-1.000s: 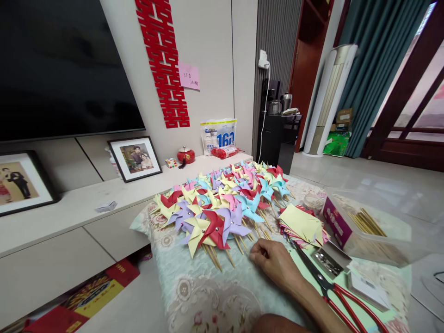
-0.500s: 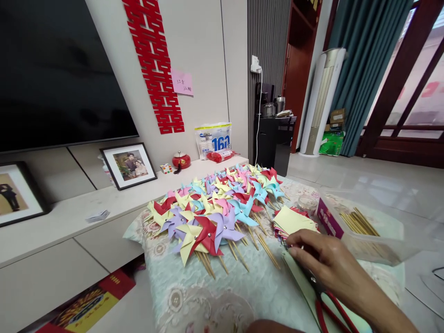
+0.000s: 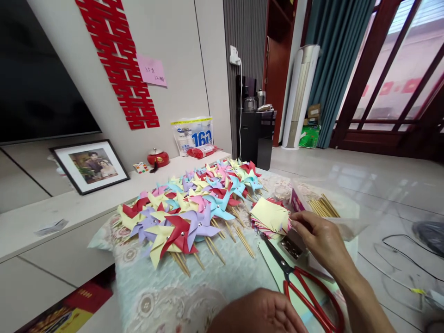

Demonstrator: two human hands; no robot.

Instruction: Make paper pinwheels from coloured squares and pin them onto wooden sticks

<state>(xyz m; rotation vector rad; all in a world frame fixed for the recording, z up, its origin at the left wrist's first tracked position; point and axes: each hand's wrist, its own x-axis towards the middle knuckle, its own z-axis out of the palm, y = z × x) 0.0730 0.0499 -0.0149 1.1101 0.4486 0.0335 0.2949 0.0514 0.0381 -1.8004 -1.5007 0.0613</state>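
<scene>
Right of the frame's centre, the right hand (image 3: 321,240) reaches up from the lower right corner, its fingers (image 3: 301,225) curled together at the right edge of a stack of paper squares (image 3: 268,216). The fingertips touch that edge, but I cannot tell if they already pinch a sheet. The stack has a pale yellow square on top and pink and red edges showing below, and it lies just left of the hand, on a flowered cloth (image 3: 166,296) that covers the low surface. Below the stack and the hand lie red-handled scissors (image 3: 298,282), closed, with the blades pointing toward the upper left, and a small metal piece (image 3: 291,246) sits between the scissors and the hand. Just behind the hand, toward the right, a clear plastic box (image 3: 326,210) holds thin wooden sticks (image 3: 321,206), and a small round jar (image 3: 282,193) stands near the box's left end. Left of the stack, a wide spread of finished paper pinwheels (image 3: 187,208) in red, yellow, purple, blue and pink covers the middle of the cloth, sticks pointing toward the lower right. At the bottom centre of the frame the left hand (image 3: 260,314) is seen only in part; its fingers look bent inward, and I cannot tell if it holds something.
</scene>
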